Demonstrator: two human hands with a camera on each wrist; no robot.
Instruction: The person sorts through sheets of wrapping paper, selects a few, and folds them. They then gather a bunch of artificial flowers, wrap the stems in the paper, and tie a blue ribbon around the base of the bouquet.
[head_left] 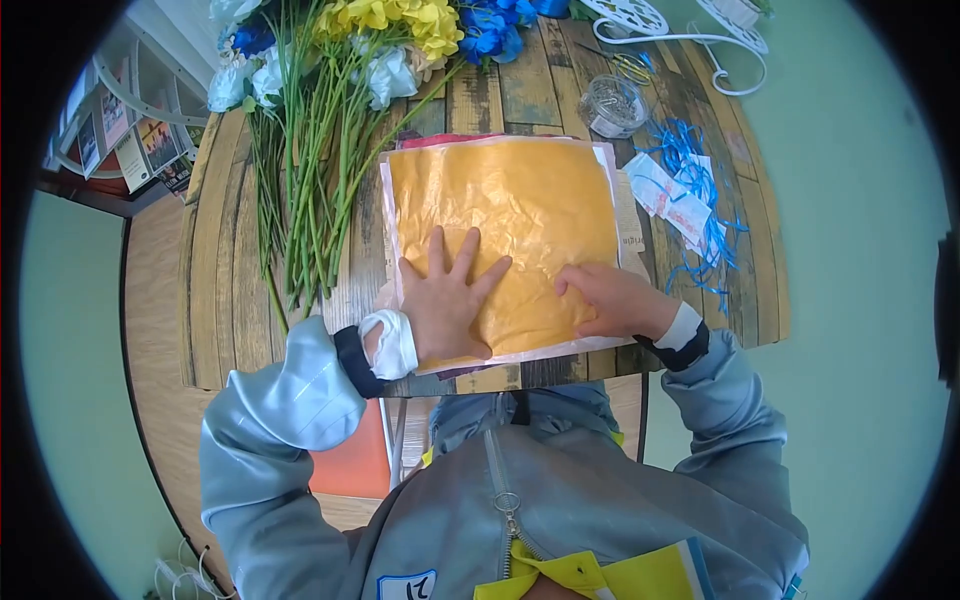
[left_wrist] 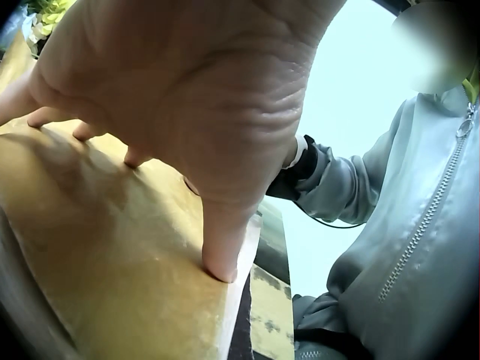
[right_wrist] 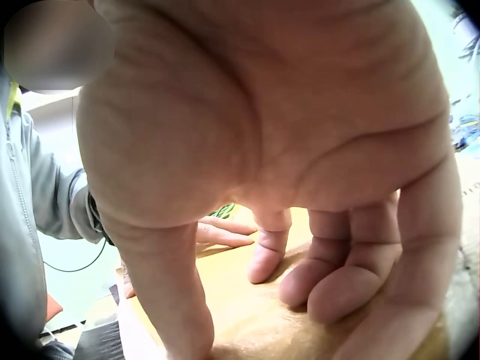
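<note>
Sheet point(head_left: 510, 200) smooths best under even pressure: left hand point(head_left: 442, 312) spread wide, 7 o'clock; right hand point(head_left: 630, 300) loosely bent, unpinched, 4 o'clock.

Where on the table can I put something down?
Try the bare wood beyond the orange sheet, between the blue flowers and clear tub. A strip left of the green stems looks free too. Right of the sheet, blue ribbon and papers crowd it; left hand and right hand cover the sheet.
</note>
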